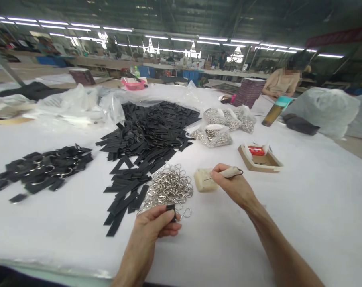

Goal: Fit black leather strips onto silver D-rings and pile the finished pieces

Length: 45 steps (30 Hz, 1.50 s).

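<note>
My left hand (157,223) is closed, pinching a small black strap piece (171,209) with a metal ring at the near edge of a heap of silver D-rings (169,185). My right hand (231,183) is closed around a cream-handled tool (231,172) whose thin tip pokes into a small cream block (202,179) on the white table. A big pile of black straps (148,131) lies beyond the rings. A smaller pile of black straps fitted with rings (43,169) lies to the left.
Clear bags of metal rings (225,123) lie behind the right hand, beside a shallow cardboard tray (260,159) with a red item. Crumpled plastic sheeting (76,103), a brown bottle (273,111) and a large white sack (324,109) stand farther back. A seated person (282,81) works at the far right.
</note>
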Tool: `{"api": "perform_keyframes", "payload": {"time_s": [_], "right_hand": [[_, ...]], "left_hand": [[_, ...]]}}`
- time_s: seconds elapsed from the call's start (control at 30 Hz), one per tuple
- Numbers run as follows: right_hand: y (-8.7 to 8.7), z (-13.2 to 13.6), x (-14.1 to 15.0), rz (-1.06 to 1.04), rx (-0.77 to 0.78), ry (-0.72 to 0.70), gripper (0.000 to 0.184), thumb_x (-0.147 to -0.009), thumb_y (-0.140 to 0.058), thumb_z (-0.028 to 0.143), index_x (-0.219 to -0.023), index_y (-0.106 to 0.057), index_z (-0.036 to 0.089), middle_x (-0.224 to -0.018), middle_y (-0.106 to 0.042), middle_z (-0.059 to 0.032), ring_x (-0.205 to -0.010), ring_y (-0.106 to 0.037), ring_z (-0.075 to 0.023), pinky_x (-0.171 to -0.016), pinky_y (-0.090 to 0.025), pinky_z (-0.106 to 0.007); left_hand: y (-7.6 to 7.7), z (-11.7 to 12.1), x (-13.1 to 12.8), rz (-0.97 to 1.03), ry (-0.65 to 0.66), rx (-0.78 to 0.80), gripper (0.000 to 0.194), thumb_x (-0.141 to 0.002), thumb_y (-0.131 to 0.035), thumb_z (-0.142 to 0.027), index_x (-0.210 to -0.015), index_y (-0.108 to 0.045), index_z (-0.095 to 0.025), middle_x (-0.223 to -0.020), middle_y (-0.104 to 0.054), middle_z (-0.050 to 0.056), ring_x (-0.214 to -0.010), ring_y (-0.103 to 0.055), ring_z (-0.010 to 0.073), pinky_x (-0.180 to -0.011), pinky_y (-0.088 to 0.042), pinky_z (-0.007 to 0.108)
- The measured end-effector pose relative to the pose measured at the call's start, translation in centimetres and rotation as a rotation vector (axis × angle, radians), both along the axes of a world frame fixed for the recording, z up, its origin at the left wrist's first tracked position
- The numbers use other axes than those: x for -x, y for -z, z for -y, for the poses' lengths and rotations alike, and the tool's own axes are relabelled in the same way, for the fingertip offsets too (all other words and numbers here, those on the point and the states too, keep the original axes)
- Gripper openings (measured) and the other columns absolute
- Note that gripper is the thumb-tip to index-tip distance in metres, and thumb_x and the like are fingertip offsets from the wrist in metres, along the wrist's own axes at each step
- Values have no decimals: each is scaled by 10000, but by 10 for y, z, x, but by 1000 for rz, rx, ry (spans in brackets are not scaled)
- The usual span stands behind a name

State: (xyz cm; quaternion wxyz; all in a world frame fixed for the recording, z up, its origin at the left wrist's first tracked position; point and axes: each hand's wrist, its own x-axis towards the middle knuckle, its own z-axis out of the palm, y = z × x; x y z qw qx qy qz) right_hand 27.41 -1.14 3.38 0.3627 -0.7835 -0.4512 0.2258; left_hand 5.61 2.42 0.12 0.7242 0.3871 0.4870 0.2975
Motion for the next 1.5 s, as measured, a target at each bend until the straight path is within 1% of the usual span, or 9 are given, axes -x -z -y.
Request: {"api": "perform_keyframes", "payload": {"time_s": [0.13,0.43,0.5,0.63,0.73,0.9,1.0,1.17,1.5], "right_hand": [[4,-2,1,-3,23,0,219,-746,-493,389,-643,-538,202,-549,-457,54,-523,-374,-114,-484,-255,-232],[16,-6,3,-19,-2,-5,207,-749,-492,370,-647,-540,196,-571,-463,49,-538,-382,-114,-491,-261,-230],[14,-5,3,-6,-17,-3,208,-753,-496,371,-650,-541,195,-573,-463,48,-541,-379,-114,-489,-259,-229],[2,1,0,7,-49,15,234,-768,-504,387,-643,-536,192,-549,-432,45,-533,-357,-113,-472,-242,-231],[-4,6,-2,-114,-114,-12,238,-769,-522,383,-638,-528,185,-530,-397,43,-518,-332,-107,-462,-230,-231],[-6,10,12,-583,-174,-162,201,-741,-555,339,-637,-507,174,-518,-381,37,-464,-293,-85,-414,-172,-222],[-4,11,26,-737,-170,-237,205,-730,-559,334,-630,-497,166,-506,-366,43,-436,-257,-69,-399,-140,-222],[1,9,38,-748,-149,-293,191,-749,-539,293,-624,-494,157,-504,-378,43,-450,-276,-67,-409,-148,-224],[4,7,38,-739,-97,-316,176,-745,-537,270,-610,-497,163,-504,-401,43,-444,-282,-72,-412,-149,-229]], "left_hand": [[5,-1,-2,5,43,25,158,-614,-726,-245,-660,-650,-114,-692,-700,74,-560,-640,150,-537,-510,225],[6,1,-5,22,48,55,175,-608,-733,-239,-681,-651,-102,-706,-698,76,-573,-646,157,-550,-516,235],[7,2,-5,28,52,54,168,-614,-726,-236,-679,-650,-101,-702,-697,76,-575,-647,159,-552,-518,238],[5,5,-5,30,56,45,160,-615,-720,-239,-669,-653,-105,-696,-696,76,-570,-647,159,-550,-517,237],[-1,8,-6,41,39,21,135,-625,-705,-225,-665,-649,-109,-686,-695,73,-562,-642,156,-548,-516,240],[-7,12,-9,75,34,-25,100,-661,-659,-201,-689,-652,-106,-699,-695,72,-587,-647,159,-577,-524,249],[-5,13,-9,89,43,-12,112,-655,-666,-207,-702,-655,-106,-719,-700,80,-599,-654,170,-586,-527,259],[-1,15,-7,110,49,-17,120,-663,-668,-207,-733,-663,-110,-739,-702,77,-614,-657,170,-598,-529,257],[-6,17,-6,88,99,-51,108,-682,-635,-192,-736,-679,-110,-740,-691,71,-639,-658,181,-607,-525,257]]}}
